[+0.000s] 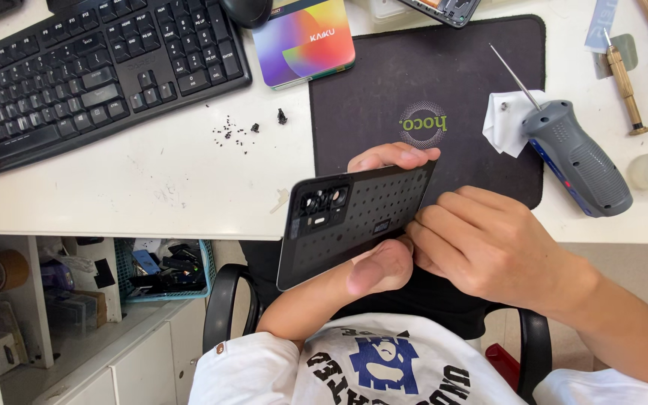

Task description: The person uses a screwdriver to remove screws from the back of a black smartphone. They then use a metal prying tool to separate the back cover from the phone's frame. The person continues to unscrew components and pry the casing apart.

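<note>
Gripping a dark smartphone [350,225] back-side up at the desk's near edge, the left hand [384,247] clamps it with thumb below and fingers [395,156] curled over the far edge. The right hand [481,244] presses its bent fingers against the phone's right end. The camera cluster [322,202] sits at the phone's left end. Beyond lies a black work mat [384,97], with a grey electric screwdriver [575,154] resting on a white cloth [505,120]. Farther left are loose black screws [238,133], a colourful box [305,37] and a black keyboard [99,67].
</note>
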